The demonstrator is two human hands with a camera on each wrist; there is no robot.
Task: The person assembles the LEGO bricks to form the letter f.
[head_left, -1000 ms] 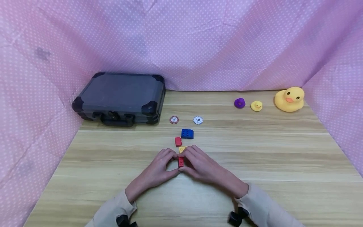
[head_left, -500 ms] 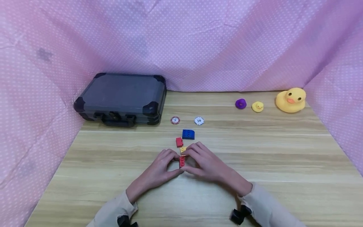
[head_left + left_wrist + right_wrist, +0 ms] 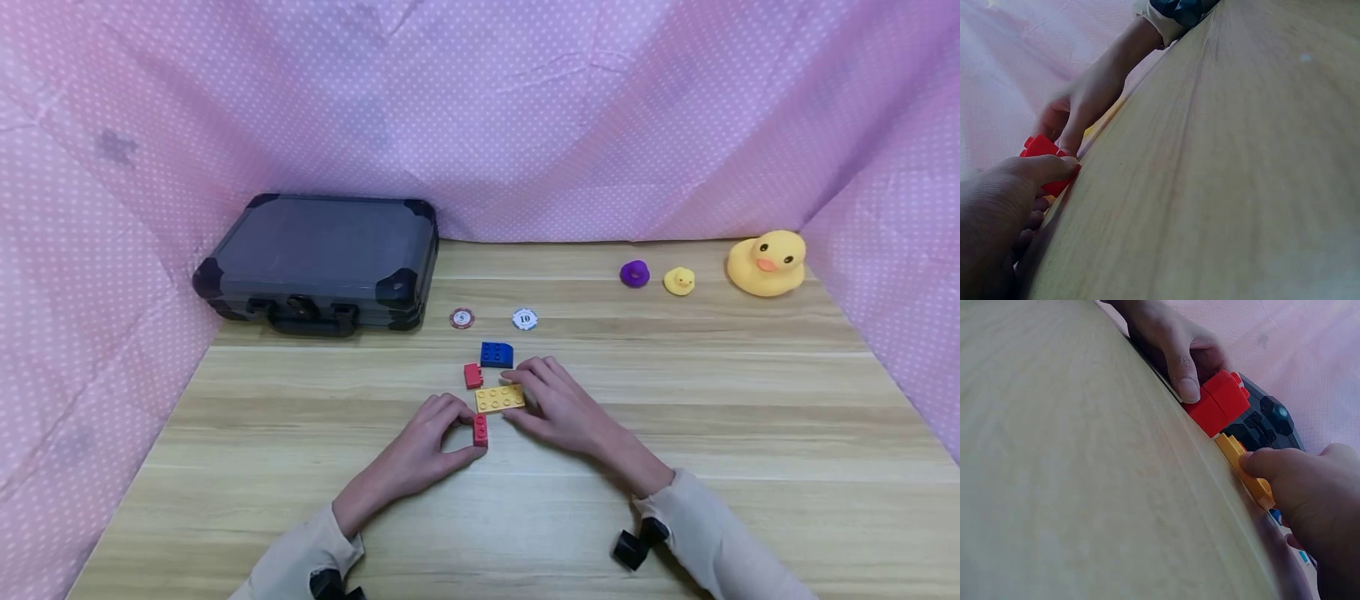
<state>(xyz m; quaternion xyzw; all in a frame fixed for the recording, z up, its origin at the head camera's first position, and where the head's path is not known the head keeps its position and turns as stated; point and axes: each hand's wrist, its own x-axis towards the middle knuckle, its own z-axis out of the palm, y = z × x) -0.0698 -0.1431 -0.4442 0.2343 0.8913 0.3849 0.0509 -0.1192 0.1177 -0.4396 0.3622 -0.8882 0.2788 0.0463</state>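
My left hand pinches a stack of two red toy bricks between thumb and fingers; the two layers show in the right wrist view. Just beyond the stack lies a yellow toy brick with two rows of studs. My right hand is around its right end, thumb on the near side and fingers along the far side. In the right wrist view the right thumb overlaps the yellow brick. Farther back are a small red brick and a blue brick with one rounded end.
A grey case with black corners stands at the back left. Two poker chips, one red-rimmed and one white, lie behind the bricks. A purple duck, a small yellow duck and a large duck sit back right.
My right hand has left the red stack and moved right and away from me to the yellow brick, which now shows in full. The left hand stays on the red stack.
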